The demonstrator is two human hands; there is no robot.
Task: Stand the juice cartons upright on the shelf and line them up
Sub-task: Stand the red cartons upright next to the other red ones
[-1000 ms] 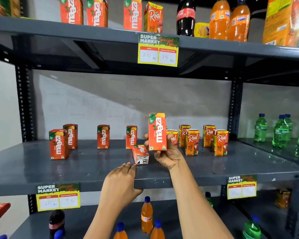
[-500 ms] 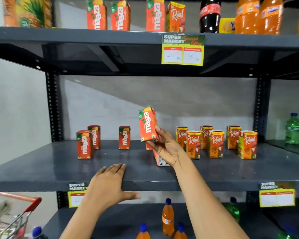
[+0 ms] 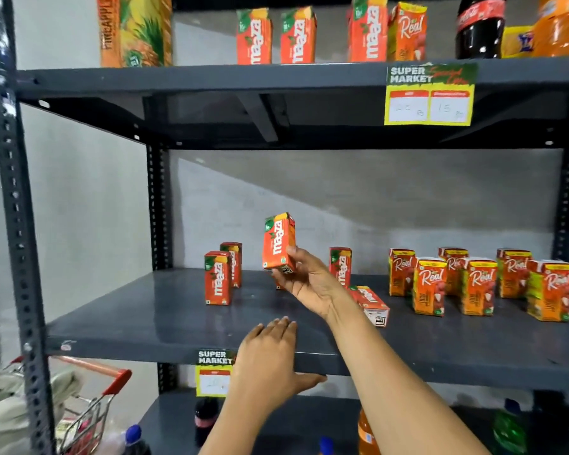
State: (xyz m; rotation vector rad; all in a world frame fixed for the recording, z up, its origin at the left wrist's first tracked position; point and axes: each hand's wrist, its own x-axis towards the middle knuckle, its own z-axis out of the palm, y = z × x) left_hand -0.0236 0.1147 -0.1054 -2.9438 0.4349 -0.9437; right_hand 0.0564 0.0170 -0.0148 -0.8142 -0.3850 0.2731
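- Progress judged as partway: on the middle shelf [image 3: 145, 320], two Maaza cartons [image 3: 218, 278] are seen upright at the left, one behind the other; another upright Maaza carton [image 3: 340, 266] is seen right of the raised hand.
- Six Real cartons [image 3: 429, 286] are found upright at the right end, in a staggered cluster rather than a clean row; lining up looks outstanding there.
- One fallen Maaza carton [image 3: 370, 303] is left lying on its side, just right of the right forearm, its end panel turned toward the camera. Not yet stood up.
- One held Maaza carton [image 3: 279, 241] is carried clear of the shelf, near upright with a slight tilt, between the left pair and the right-hand upright carton.
- Right hand [image 3: 304, 280] grip: closed on the held carton at its lower end, thumb at the carton's right edge, fingers under and behind its base; the carton's upper part is left clear above the hand.
- A small patch of orange is noted on the shelf under that hand; what it is cannot be told.
- Left hand [image 3: 270, 362] grip: nothing held, fingers spread flat on the shelf's front edge, thumb hooked under the lip. It is well apart from any carton.
- Remaining, by estimate: held carton to be set down in line with the Maaza group, fallen carton to be righted, spacing to be evened.
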